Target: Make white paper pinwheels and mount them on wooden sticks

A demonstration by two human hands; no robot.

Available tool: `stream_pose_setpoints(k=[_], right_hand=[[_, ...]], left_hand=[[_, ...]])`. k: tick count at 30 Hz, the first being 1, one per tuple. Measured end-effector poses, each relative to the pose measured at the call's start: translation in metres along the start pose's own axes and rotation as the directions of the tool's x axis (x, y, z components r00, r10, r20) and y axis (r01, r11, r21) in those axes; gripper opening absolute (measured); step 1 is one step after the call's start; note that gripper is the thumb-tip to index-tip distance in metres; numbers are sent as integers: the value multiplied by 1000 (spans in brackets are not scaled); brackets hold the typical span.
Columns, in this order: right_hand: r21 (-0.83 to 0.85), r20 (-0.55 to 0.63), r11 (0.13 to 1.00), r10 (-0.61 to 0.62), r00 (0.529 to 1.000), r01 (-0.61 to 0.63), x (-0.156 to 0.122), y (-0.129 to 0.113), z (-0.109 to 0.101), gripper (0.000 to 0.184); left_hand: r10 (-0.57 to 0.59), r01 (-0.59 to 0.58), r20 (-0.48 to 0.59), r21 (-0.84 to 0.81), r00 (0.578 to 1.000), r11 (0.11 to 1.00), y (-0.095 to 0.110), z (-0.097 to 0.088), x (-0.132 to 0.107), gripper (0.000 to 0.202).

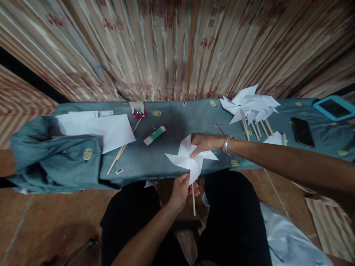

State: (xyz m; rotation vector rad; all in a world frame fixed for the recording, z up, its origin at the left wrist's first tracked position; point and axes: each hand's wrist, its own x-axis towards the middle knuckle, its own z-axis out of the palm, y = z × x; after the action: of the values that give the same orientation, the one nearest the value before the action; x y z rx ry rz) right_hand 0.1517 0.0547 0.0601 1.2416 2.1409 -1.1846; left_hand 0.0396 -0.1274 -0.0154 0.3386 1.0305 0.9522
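A white paper pinwheel point(183, 159) on a thin wooden stick point(194, 205) is held over the front edge of the cloth-covered table. Below its blades, my left hand point(180, 192) is closed round the upper part of the stick, with some fingertips showing behind it. My right hand point(205, 143), with a metal bangle at the wrist, grips the pinwheel from above. Its thumb presses on the middle of the paper, and its other fingers are partly hidden behind the blades. The pinwheel's centre lies under the thumb, so I cannot see a pin there.
Several white pinwheels point(246, 103) lie at the back right, near a black phone point(302, 132) and a blue-framed device point(335, 107). On the left are white paper sheets point(111, 129), wooden sticks point(115, 162), a small red box of pins point(138, 111) and a glue stick point(154, 135).
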Motion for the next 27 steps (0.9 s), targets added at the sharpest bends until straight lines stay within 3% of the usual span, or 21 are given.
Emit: stream_pose_setpoints(k=[4,9,15,27], right_hand=[[-42,-2,999,11,1000,-11,-1,-5,-2,26],[-300,7,948,113,994,-106,-1,-19,-10,39],[-438,51,896,105,993,-73,2,-29,-17,51],[-364,76,927,120,990,-85,5,-16,-15,51]], left_hand=[[10,-10,8,-15,1000,1000,1,0,-1,53],[18,-17,7,-14,1000,1000,1,0,-1,55],[-8,8,-14,-9,1000,1000,1,-1,0,54],[-10,9,38,18,999,1000,1,-3,2,51]])
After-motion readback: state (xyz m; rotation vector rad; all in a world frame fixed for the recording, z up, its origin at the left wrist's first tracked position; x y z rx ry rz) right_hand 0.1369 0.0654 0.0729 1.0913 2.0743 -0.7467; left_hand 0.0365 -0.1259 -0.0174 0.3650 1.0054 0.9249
